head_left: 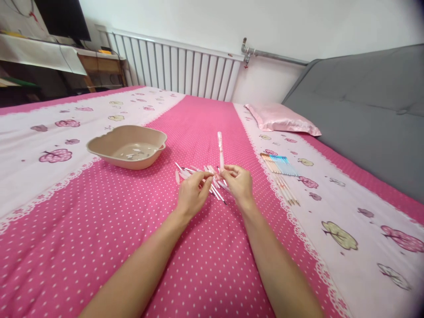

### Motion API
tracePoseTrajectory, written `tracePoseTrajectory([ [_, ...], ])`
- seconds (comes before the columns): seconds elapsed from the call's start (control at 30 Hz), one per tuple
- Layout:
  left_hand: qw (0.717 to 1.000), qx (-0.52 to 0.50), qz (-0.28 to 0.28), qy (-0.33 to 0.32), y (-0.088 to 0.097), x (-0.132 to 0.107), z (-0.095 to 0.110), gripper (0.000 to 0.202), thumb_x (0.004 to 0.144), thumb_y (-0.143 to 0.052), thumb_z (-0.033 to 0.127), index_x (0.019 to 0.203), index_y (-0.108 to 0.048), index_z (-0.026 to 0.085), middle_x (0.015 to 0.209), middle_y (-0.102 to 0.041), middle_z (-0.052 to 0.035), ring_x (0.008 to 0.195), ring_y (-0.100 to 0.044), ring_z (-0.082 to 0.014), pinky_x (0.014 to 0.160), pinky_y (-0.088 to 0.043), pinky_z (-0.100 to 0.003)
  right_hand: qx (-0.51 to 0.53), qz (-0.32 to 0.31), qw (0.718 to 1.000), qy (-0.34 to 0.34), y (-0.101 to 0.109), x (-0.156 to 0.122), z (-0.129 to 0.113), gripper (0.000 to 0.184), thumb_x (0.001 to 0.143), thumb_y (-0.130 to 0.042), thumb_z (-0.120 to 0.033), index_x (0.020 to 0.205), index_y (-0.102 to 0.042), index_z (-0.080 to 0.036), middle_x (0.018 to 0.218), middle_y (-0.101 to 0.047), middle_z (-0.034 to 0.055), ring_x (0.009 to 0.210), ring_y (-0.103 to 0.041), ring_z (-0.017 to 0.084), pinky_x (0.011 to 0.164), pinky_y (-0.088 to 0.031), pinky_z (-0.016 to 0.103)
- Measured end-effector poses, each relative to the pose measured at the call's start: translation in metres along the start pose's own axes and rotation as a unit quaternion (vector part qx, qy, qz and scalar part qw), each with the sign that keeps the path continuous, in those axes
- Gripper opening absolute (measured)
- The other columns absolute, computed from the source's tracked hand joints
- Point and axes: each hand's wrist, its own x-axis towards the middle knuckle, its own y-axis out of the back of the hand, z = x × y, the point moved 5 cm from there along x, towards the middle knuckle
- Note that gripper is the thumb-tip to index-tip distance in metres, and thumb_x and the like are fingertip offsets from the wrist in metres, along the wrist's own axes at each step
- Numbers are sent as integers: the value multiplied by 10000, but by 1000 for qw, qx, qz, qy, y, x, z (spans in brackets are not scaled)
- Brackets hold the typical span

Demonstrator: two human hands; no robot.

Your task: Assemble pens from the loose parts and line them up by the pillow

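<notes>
A pale pink, translucent pen barrel stands nearly upright, its lower end pinched in the fingertips of my right hand. Close by on the left, my left hand has thumb and forefinger pressed together; anything between them is too small to make out. Under and between both hands lies a loose heap of pen parts, with white refills and pink barrels, partly hidden by my fingers. To the right, a row of pens with orange and blue parts lies side by side, and several pink-and-white pens lie just below it.
A beige plastic basin with small white bits inside sits on the bedspread at left. A pink pillow lies by the grey headboard. Beyond the bed are a white radiator and a desk with a monitor.
</notes>
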Motion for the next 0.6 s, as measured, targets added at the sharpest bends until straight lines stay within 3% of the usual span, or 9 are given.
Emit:
tracePoseTrajectory([
  [0.17,990,106,-5,-88,-2,-18,2,218,901,-450,285,984,-622,180,928,-694,-55,750,-629,-145,699,-483,-268,-38,107,993,4,8,-4,22,307,730,-619,-342,904,-698,-103,727,-719,89,647,-680,206,578,-501,263],
  [0.27,982,164,35,-82,14,-40,1,227,905,-433,281,1007,-609,179,938,-693,-64,787,-642,-165,743,-494,-286,-56,155,986,-4,19,-9,27,315,743,-599,-348,913,-702,-104,755,-723,95,659,-676,201,607,-503,268],
  [0.33,974,207,25,-86,26,-58,1,247,906,-425,288,1030,-600,166,958,-685,-83,861,-640,-194,798,-492,-318,-69,180,981,-5,32,-14,27,317,750,-590,-348,923,-702,-107,771,-726,92,678,-676,195,633,-504,264],
  [0.47,956,278,-30,-90,62,-84,-2,318,902,-413,367,1050,-592,149,1065,-654,-115,980,-610,-228,903,-465,-361,-108,220,969,-11,77,-24,24,324,760,-572,-337,949,-700,-106,803,-729,93,721,-678,192,670,-500,258],
  [0.6,922,372,-96,-49,111,-95,-22,494,882,-350,459,1134,-568,94,1213,-581,-181,1108,-549,-307,986,-405,-455,-168,261,950,-35,143,-31,21,297,755,-582,-302,966,-707,-134,831,-729,85,782,-675,206,743,-486,278],
])
